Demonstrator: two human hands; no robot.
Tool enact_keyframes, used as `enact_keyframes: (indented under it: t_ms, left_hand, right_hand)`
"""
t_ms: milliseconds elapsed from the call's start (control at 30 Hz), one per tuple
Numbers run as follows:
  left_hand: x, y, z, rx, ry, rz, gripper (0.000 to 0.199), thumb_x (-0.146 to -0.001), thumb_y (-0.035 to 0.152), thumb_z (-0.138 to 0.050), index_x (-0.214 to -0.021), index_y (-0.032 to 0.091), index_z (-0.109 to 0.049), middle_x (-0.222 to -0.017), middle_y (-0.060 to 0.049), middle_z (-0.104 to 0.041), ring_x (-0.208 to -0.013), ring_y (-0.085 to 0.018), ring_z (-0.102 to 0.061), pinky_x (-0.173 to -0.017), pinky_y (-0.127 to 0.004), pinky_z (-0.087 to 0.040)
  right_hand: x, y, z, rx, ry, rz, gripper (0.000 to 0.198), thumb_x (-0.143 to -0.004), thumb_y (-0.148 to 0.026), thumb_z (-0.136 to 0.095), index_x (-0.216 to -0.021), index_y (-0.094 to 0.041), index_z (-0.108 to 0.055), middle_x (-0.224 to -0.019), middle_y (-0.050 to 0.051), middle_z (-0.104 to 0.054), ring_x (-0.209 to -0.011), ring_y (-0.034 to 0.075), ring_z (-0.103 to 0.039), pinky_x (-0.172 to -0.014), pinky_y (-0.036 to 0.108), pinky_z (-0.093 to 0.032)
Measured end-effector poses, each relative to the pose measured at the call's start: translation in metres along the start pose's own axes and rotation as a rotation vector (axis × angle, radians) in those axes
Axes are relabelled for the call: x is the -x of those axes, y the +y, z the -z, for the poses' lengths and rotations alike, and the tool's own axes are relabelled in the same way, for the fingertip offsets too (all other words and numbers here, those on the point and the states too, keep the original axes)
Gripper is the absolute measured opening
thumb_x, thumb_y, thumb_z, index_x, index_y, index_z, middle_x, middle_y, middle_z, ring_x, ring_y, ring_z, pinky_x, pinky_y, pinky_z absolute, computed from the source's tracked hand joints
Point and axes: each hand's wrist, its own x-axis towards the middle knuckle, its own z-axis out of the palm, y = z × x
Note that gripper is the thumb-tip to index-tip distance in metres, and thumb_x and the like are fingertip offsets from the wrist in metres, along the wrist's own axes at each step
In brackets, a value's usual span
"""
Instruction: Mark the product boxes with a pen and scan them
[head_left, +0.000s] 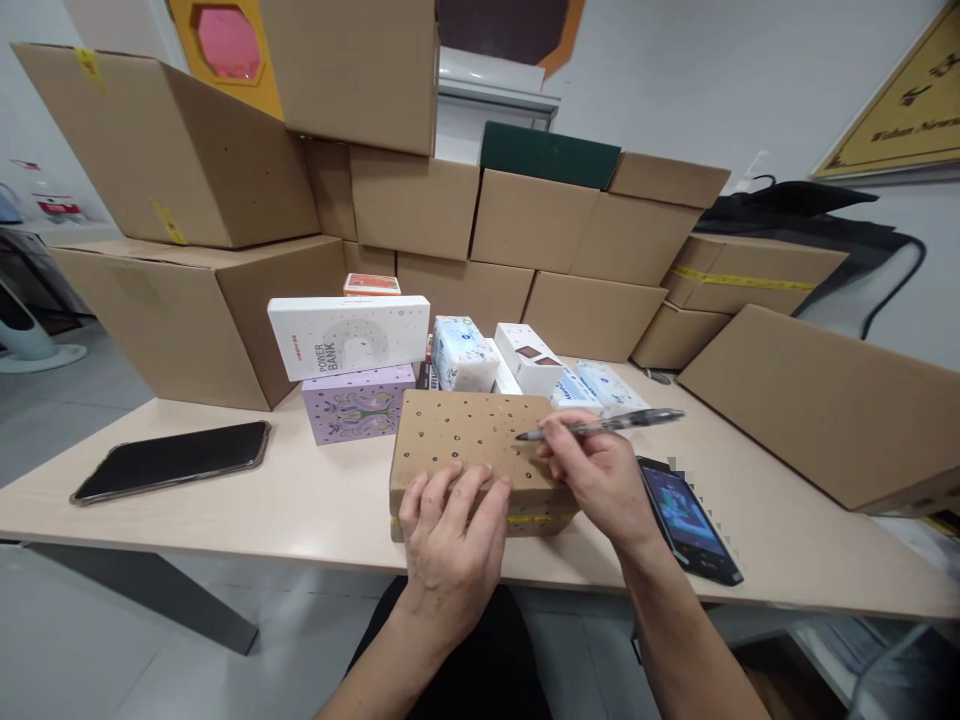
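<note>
A small brown cardboard box [435, 425] sits at the table's front edge, its top dotted with several small hand-drawn circles and a yellow strip along its front. My left hand [456, 545] rests on its near edge, fingers spread over the top and front. In my right hand [596, 465] a pen [619, 420] is pinched, its dark tip pointing left, at or just above the box top; I cannot tell whether it touches. Right behind the box stand a purple patterned box [358, 405] and a white power bank box [352, 335] on top of it.
A black phone [176, 460] lies at left, and another device with a lit screen [686, 515] lies right of my right hand. Tissue packs [463, 355] and a white box [527, 358] stand behind. Large cartons [247, 320] wall the back; one carton [832, 410] stands at right.
</note>
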Motion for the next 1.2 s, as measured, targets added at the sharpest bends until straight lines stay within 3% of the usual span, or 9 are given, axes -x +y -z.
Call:
enact_keyframes:
  t_ms: [133,233,300,400,500,800,867,1033,1200]
  left_hand:
    - [0.001,-0.001,-0.002,0.008,0.008,0.001,0.020,-0.086,0.015,-0.069,-0.104,0.023,-0.075,-0.103,-0.003,-0.077,-0.103,-0.026,-0.061,-0.103,-0.044,-0.033]
    - [0.004,-0.002,-0.002,0.012,0.005,-0.003,0.024,-0.085,0.012,-0.069,-0.106,0.022,-0.074,-0.105,-0.004,-0.076,-0.105,-0.026,-0.060,-0.107,-0.045,-0.032]
    - [0.009,-0.001,-0.001,0.032,0.022,-0.006,0.027,-0.083,0.009,-0.068,-0.108,0.020,-0.073,-0.108,-0.006,-0.075,-0.112,-0.028,-0.059,-0.112,-0.048,-0.029]
    - [0.024,0.004,0.001,0.180,0.072,-0.079,0.030,-0.082,0.006,-0.061,-0.109,0.017,-0.072,-0.112,-0.010,-0.072,-0.125,-0.032,-0.053,-0.115,-0.053,-0.031]
    - [0.040,0.013,-0.003,0.408,0.003,-0.196,0.031,-0.081,0.007,-0.054,-0.106,0.017,-0.070,-0.102,-0.009,-0.072,-0.117,-0.029,-0.059,-0.105,-0.049,-0.046]
    - [0.061,0.021,-0.030,0.394,-0.294,-0.239,0.021,-0.084,0.010,-0.052,-0.098,0.016,-0.067,-0.078,-0.005,-0.067,-0.079,-0.020,-0.061,-0.073,-0.034,-0.051]
    - [0.062,0.019,-0.029,0.370,-0.323,-0.238,0.021,-0.085,0.010,-0.052,-0.099,0.015,-0.066,-0.078,-0.006,-0.066,-0.078,-0.020,-0.060,-0.071,-0.034,-0.049]
    - [0.064,0.019,-0.028,0.345,-0.359,-0.248,0.020,-0.086,0.011,-0.052,-0.100,0.014,-0.066,-0.079,-0.006,-0.065,-0.075,-0.020,-0.059,-0.069,-0.034,-0.047]
    - [0.067,0.021,-0.029,0.334,-0.358,-0.228,0.020,-0.086,0.009,-0.053,-0.100,0.015,-0.065,-0.082,-0.006,-0.067,-0.081,-0.021,-0.060,-0.073,-0.035,-0.049]
  right_hand:
    - [0.010,0.013,0.013,-0.221,0.436,0.074,0.023,-0.095,-0.045,-0.057,-0.101,-0.023,-0.057,-0.073,-0.004,-0.062,-0.048,0.009,-0.050,-0.042,0.020,-0.035]
    - [0.023,0.039,0.038,0.045,0.625,0.077,0.025,-0.096,-0.043,-0.055,-0.111,-0.023,-0.058,-0.083,0.000,-0.065,-0.057,0.012,-0.056,-0.051,0.024,-0.044]
    - [0.033,0.061,0.057,0.398,0.499,-0.009,0.026,-0.095,-0.036,-0.052,-0.116,-0.022,-0.062,-0.095,0.005,-0.068,-0.072,0.016,-0.062,-0.064,0.030,-0.050]
    - [0.041,0.086,0.075,0.790,0.022,-0.048,0.044,-0.086,-0.008,-0.045,-0.125,-0.021,-0.063,-0.123,0.012,-0.065,-0.106,0.023,-0.061,-0.091,0.038,-0.048]
    - [0.037,0.092,0.073,1.079,-0.278,-0.087,0.064,-0.074,0.003,-0.047,-0.133,-0.020,-0.060,-0.127,0.013,-0.063,-0.106,0.025,-0.056,-0.093,0.036,-0.044]
    - [0.016,0.098,0.058,1.243,-0.392,-0.062,0.048,-0.090,-0.009,-0.044,-0.132,-0.025,-0.061,-0.116,0.011,-0.066,-0.097,0.025,-0.052,-0.086,0.034,-0.041]
    - [0.027,0.098,0.063,1.243,-0.293,-0.018,0.051,-0.092,-0.011,-0.041,-0.140,-0.022,-0.055,-0.122,0.013,-0.063,-0.104,0.026,-0.052,-0.093,0.037,-0.041]
    - [0.076,0.097,0.087,1.331,0.365,-0.145,0.064,-0.094,-0.053,-0.046,-0.144,-0.014,-0.051,-0.132,0.025,-0.051,-0.120,0.042,-0.048,-0.097,0.058,-0.041]
    - [0.102,0.103,0.109,1.246,0.419,-0.623,0.105,-0.078,-0.081,-0.046,-0.153,-0.009,-0.035,-0.128,0.030,-0.053,-0.115,0.050,-0.053,-0.091,0.066,-0.041]
